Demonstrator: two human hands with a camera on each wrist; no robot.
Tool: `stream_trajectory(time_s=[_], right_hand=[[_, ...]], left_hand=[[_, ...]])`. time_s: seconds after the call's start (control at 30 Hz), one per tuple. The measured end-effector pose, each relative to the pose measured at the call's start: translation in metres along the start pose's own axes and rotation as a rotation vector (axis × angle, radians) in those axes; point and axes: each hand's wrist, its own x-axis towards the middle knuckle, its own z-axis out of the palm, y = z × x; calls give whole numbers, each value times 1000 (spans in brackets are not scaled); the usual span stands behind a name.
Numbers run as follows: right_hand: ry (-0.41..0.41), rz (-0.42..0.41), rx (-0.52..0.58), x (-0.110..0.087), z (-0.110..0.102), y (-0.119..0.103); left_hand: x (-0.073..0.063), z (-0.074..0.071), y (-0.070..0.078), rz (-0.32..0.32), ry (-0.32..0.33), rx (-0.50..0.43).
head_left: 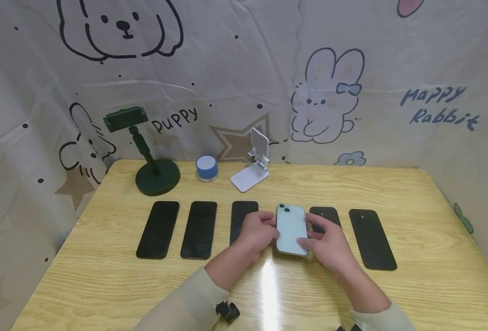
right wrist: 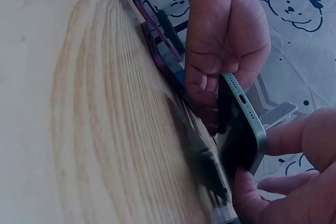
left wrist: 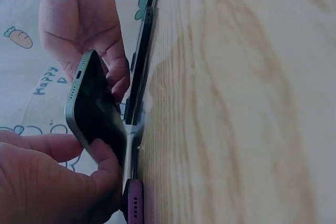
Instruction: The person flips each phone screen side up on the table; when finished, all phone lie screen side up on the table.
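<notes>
A pale mint smartphone (head_left: 292,232) with two camera lenses has its back toward the head view. Both hands hold it by its long sides, slightly raised and tilted above the table. My left hand (head_left: 258,233) pinches the left edge, and my right hand (head_left: 331,244) grips the right edge. From beneath, the wrist views show the phone's dark screen (left wrist: 97,106) and its charging-port end (right wrist: 244,100). Dark phones lie close on either side: one (head_left: 244,215) partly behind the left hand, another (head_left: 325,213) partly covered by the right.
Two black phones (head_left: 158,230) (head_left: 199,230) lie farther left, one (head_left: 372,239) farther right. Behind the row stand a dark green phone holder (head_left: 158,178), a small blue cylinder (head_left: 207,169) and a white folding phone stand (head_left: 250,177). A printed curtain (head_left: 227,69) hangs behind the wooden table (head_left: 103,285).
</notes>
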Motion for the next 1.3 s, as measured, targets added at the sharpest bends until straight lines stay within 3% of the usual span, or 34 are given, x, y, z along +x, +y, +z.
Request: stream_trajectory(time_s=[0.2,0.47,0.7,0.8,0.97,1.07,1.2,1.3], right_hand=[[-22,-18,48,-2,1,2],[-85,-67,101,-1,7,4],[-156,-61,306,1,10,4],[-174,-70,368,0,10,3],[-228,-110,453,-2,7,2],[-296,-130,530,-3,4,4],[-401,-151,621,-3,1,8],[-444,-176,679,-2,0,10]], left_hand=[[0,-3,3,-1,-50,-50],[-4,-10,10,37,-240,-126],[-6,-14,15,43,-328,-145],[-5,-13,13,101,-323,-64],[-7,-10,9,248,-232,274],[-9,-9,9,297,-165,432],[-13,-8,12,386,-116,563],[-15,-8,13,456,-81,600]])
